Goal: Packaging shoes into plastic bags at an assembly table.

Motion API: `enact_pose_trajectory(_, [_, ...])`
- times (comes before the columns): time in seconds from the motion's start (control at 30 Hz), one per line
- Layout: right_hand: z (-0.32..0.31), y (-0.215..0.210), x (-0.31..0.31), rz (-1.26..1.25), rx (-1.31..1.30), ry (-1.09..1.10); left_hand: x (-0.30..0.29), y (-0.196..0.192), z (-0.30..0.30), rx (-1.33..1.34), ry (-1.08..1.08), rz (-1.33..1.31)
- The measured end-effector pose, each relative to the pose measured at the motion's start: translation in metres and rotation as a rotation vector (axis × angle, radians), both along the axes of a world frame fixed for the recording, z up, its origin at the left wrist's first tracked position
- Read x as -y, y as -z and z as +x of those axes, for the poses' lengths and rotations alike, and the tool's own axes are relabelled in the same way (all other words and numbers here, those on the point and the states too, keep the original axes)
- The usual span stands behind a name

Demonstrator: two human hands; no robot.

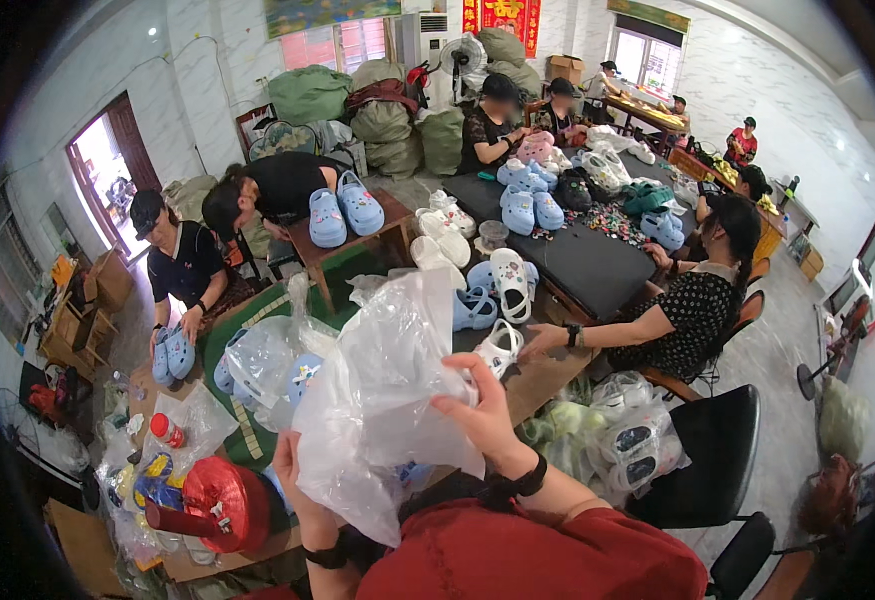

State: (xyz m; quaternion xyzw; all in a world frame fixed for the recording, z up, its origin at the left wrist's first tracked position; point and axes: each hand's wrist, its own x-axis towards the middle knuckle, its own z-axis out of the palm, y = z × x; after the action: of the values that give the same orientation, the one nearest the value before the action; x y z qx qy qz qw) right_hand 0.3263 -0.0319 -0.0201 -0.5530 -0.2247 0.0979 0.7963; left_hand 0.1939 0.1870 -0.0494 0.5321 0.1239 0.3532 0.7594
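A clear, milky plastic bag [378,370] is stretched upright between my two hands, above the near table. My right hand [483,415] pinches its right edge between thumb and fingers. Lower down on the left, my left hand [303,495] is closed on the bag's lower left side, its fingers partly hidden by the plastic. Behind the bag, on the green table top [330,262], lies a blue clog [305,375] with charms, partly wrapped in plastic. A white clog [501,347] sits just beyond my right hand, beside a co-worker's outstretched hand.
A red roll of plastic twine [223,500] and a red-capped bottle [166,430] stand at the left. Blue clogs [346,212] rest on a small wooden table. More clogs and loose charms cover the black table [598,250]. A black chair [703,455] and bagged clogs [638,450] are at right.
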Motion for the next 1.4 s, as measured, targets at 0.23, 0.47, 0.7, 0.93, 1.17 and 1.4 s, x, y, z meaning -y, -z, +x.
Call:
enact_pose_trajectory(0.23, [0.012,-0.006,0.009,0.086,-0.132,0.000,-0.032,0.024,-0.004,-0.118,0.030,0.096])
enact_pose_trajectory(0.47, [0.011,0.029,-0.001,0.047,-0.232,-0.118,-0.001,-0.021,0.001,0.102,0.270,-0.156])
enact_pose_trajectory(0.7, [-0.013,0.017,-0.016,-0.170,0.310,-0.176,0.010,0.004,0.012,-0.240,0.282,0.604])
enact_pose_trajectory(0.93, [0.004,0.008,0.004,-0.143,0.280,-0.086,-0.002,-0.011,0.005,-0.137,0.037,-0.085])
enact_pose_trajectory(1.17, [0.020,0.023,0.022,-0.179,0.410,0.239,-0.036,-0.019,-0.017,-0.155,0.122,-0.180])
enact_pose_trajectory(1.4, [0.023,0.039,0.017,0.000,-0.470,-0.153,-0.026,-0.033,-0.022,-0.269,0.158,-0.211])
